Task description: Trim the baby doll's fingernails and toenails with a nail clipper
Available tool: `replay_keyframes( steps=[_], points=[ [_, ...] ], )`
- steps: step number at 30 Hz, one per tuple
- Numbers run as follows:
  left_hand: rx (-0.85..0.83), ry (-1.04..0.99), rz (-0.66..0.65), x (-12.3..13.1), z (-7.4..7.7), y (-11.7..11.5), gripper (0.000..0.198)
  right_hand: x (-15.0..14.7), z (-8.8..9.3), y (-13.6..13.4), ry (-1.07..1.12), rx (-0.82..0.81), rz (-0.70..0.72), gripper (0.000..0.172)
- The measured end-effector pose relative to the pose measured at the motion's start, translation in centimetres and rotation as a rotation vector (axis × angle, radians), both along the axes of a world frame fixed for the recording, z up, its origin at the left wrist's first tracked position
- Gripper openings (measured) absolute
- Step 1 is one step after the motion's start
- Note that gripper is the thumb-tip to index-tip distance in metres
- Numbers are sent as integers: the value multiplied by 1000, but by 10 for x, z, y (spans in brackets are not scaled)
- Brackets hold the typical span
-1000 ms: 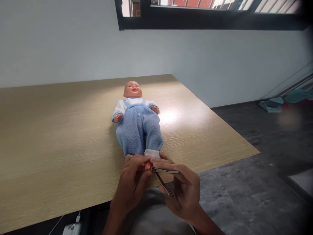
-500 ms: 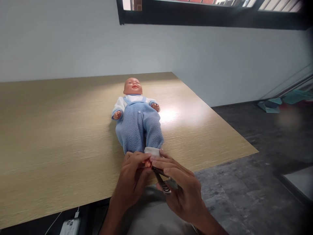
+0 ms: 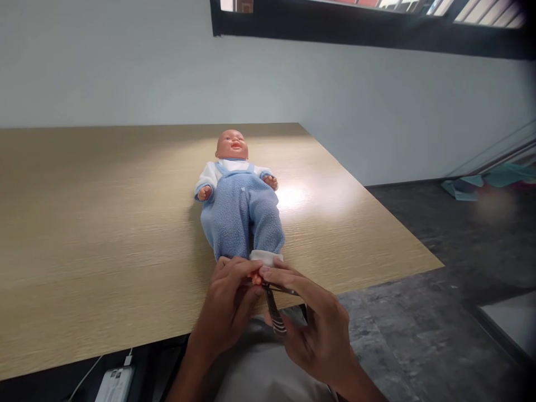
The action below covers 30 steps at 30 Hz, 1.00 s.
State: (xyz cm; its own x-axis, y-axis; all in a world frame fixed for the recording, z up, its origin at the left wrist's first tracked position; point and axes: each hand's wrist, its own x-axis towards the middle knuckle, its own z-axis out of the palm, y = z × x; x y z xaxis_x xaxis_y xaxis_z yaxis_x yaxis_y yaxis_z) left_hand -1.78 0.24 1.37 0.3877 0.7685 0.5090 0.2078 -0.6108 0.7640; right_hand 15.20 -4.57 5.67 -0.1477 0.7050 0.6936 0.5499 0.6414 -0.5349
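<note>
A baby doll (image 3: 228, 209) in blue fleece overalls and a white top lies on its back, its feet toward me at the table's near edge. Its bare toes (image 3: 256, 277) show below a white cuff (image 3: 267, 257). My left hand (image 3: 228, 296) is closed around that foot, thumb and fingers pinching near the toes. In my right hand (image 3: 316, 312) is a metal nail clipper (image 3: 274, 311), its tip at the toes and its body slanting down toward my palm. My right fingertips also rest by the foot. The doll's other foot is hidden behind my left hand.
The light wooden table (image 3: 104, 234) ends at a corner on the right, with grey floor beyond. Below its front edge lies a white power bank (image 3: 114, 384) with a cable. A pale wall (image 3: 146, 72) stands behind. Teal items (image 3: 463, 187) lie on the floor at far right.
The nail clipper has tilted a little more upright, and its lever and body stand wider apart. My left hand keeps its hold on the foot. The whole view has shifted slightly.
</note>
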Motion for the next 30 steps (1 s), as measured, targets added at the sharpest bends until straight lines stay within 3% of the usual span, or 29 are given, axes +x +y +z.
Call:
replay_keyframes(
  steps=[8,20,30],
  points=[
    [-22,2,-34,-1,3,0,23,-2,0,-2,41,-65,-35,29],
    [-13,-3,-8,0,3,0,20,-3,1,0,-14,-7,-31,30],
    [-33,16,-1,0,2,-1,24,-9,20,7,-134,67,-17,30]
  ],
)
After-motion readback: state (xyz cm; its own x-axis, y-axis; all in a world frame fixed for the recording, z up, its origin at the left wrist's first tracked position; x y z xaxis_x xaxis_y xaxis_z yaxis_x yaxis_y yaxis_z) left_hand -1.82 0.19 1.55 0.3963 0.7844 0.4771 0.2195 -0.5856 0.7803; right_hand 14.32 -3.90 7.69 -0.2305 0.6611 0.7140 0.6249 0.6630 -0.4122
